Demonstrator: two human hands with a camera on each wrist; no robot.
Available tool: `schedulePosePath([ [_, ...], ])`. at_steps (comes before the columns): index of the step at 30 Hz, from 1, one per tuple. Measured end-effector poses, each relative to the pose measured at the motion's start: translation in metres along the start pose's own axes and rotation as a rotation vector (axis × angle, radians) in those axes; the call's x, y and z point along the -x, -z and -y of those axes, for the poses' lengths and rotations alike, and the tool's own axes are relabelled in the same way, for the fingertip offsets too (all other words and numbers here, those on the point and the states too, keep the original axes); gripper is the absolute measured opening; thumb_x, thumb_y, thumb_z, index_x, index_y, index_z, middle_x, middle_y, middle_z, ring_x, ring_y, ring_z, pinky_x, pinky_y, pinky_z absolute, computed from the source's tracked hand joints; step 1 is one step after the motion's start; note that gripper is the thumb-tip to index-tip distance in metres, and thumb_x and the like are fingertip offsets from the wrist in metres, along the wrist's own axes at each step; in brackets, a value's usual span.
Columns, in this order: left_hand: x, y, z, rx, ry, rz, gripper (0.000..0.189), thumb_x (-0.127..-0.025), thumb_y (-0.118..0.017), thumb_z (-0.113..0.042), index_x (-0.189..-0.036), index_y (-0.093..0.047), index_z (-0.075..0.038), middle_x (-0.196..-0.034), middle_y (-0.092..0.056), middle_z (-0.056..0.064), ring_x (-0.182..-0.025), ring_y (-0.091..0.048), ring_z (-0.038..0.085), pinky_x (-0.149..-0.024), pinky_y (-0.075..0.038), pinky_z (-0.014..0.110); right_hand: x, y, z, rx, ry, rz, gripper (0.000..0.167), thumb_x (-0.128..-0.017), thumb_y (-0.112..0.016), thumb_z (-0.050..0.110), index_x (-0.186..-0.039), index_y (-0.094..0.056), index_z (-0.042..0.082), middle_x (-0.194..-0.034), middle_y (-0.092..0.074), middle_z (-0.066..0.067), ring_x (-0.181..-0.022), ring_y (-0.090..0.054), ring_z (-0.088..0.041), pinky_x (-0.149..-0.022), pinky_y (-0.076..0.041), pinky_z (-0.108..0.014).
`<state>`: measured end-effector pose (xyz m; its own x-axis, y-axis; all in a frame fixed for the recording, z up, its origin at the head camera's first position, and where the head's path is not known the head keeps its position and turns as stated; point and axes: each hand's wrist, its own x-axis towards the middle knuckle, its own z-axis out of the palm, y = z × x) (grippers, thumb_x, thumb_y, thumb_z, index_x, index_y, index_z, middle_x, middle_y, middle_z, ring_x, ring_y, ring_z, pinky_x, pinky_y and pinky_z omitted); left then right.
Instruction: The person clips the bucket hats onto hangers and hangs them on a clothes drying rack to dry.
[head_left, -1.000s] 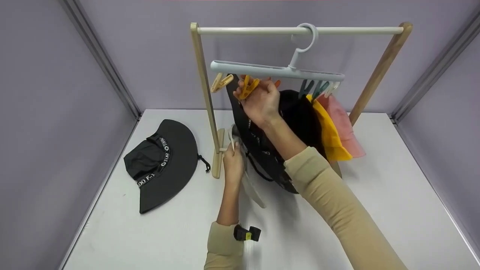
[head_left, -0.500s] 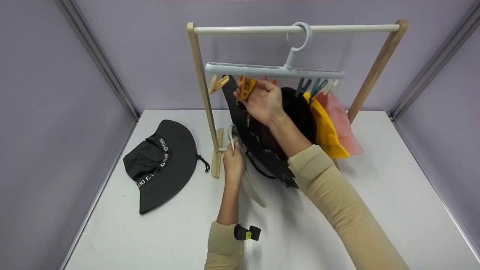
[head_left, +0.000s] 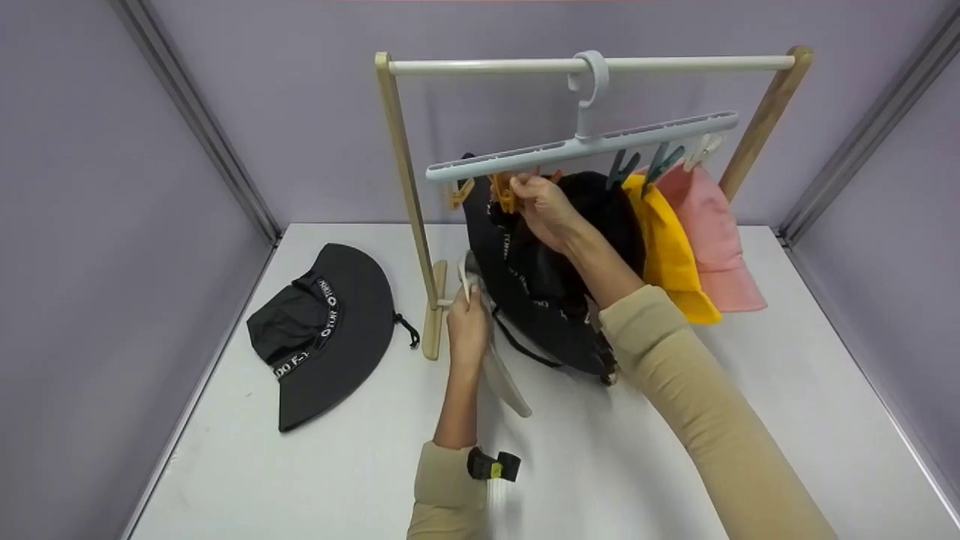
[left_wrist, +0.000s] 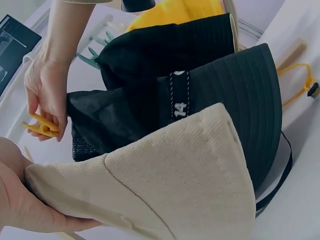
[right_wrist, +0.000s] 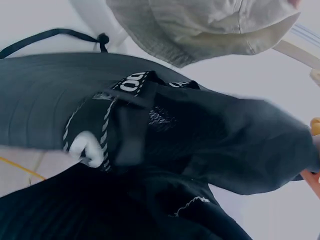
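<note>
Right hand pinches the orange clip, best squeezed evenly; at its seven o'clock, left hand grips the beige hat.

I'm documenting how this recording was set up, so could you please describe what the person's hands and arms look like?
The left hand and right hand are ungloved. The left sleeve and right sleeve are plain tan cloth, both ending on the forearm. Near the left sleeve's end sits a small black device with a yellow patch.
</note>
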<state>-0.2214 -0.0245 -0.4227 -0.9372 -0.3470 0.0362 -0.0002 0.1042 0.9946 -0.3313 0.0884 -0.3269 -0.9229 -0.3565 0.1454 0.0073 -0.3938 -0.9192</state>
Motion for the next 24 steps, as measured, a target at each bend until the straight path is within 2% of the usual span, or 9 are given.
schedulePosePath([
  [5, -0.003, -0.003, -0.001, -0.013, -0.014, 0.030, 0.025, -0.098, -0.039, -0.012, -0.075, -0.045, -0.006, -0.061, -0.034, -0.001, -0.055, -0.032, 0.013, -0.051, -0.028, 0.024, -0.005, -0.001, 0.006, 0.185, -0.071, -0.071, 0.022, -0.099, -0.031, 0.004, -0.090, -0.049, -0.003, -0.086, -0.052, -0.008, -0.083, -0.049, -0.018, -0.079, -0.036, -0.026],
  [10, -0.008, -0.005, -0.002, -0.033, -0.031, 0.057, 0.024, -0.099, -0.039, -0.012, -0.077, -0.047, -0.005, -0.063, -0.036, 0.000, -0.058, -0.036, 0.016, -0.054, -0.031, 0.027, -0.011, -0.002, 0.012, 0.318, -0.145, -0.067, 0.021, -0.099, -0.031, 0.003, -0.103, -0.049, -0.008, -0.094, -0.051, -0.012, -0.091, -0.049, -0.021, -0.087, -0.036, -0.029],
  [15, -0.009, -0.008, -0.004, -0.066, -0.042, 0.088, 0.022, -0.099, -0.038, -0.012, -0.086, -0.052, 0.000, -0.065, -0.036, 0.001, -0.063, -0.039, 0.018, -0.058, -0.033, 0.029, -0.012, -0.002, 0.013, 0.327, -0.187, -0.049, 0.029, -0.100, -0.031, 0.004, -0.119, -0.043, -0.013, -0.103, -0.050, -0.014, -0.099, -0.049, -0.024, -0.092, -0.035, -0.032],
  [18, -0.010, -0.010, -0.005, -0.084, -0.057, 0.092, 0.021, -0.098, -0.039, -0.011, -0.086, -0.053, -0.001, -0.066, -0.036, 0.001, -0.065, -0.040, 0.019, -0.059, -0.034, 0.030, -0.012, -0.003, 0.013, 0.321, -0.196, -0.056, 0.030, -0.100, -0.031, 0.005, -0.122, -0.042, -0.014, -0.105, -0.050, -0.014, -0.101, -0.049, -0.025, -0.093, -0.035, -0.032],
  [24, -0.014, -0.012, -0.009, -0.092, -0.052, 0.105, 0.021, -0.098, -0.039, -0.013, -0.081, -0.049, -0.005, -0.067, -0.037, 0.001, -0.066, -0.041, 0.019, -0.061, -0.034, 0.030, -0.011, -0.007, 0.015, 0.326, -0.224, -0.058, 0.032, -0.100, -0.034, 0.006, -0.125, -0.043, -0.012, -0.120, -0.049, -0.024, -0.113, -0.047, -0.032, -0.096, -0.035, -0.033],
])
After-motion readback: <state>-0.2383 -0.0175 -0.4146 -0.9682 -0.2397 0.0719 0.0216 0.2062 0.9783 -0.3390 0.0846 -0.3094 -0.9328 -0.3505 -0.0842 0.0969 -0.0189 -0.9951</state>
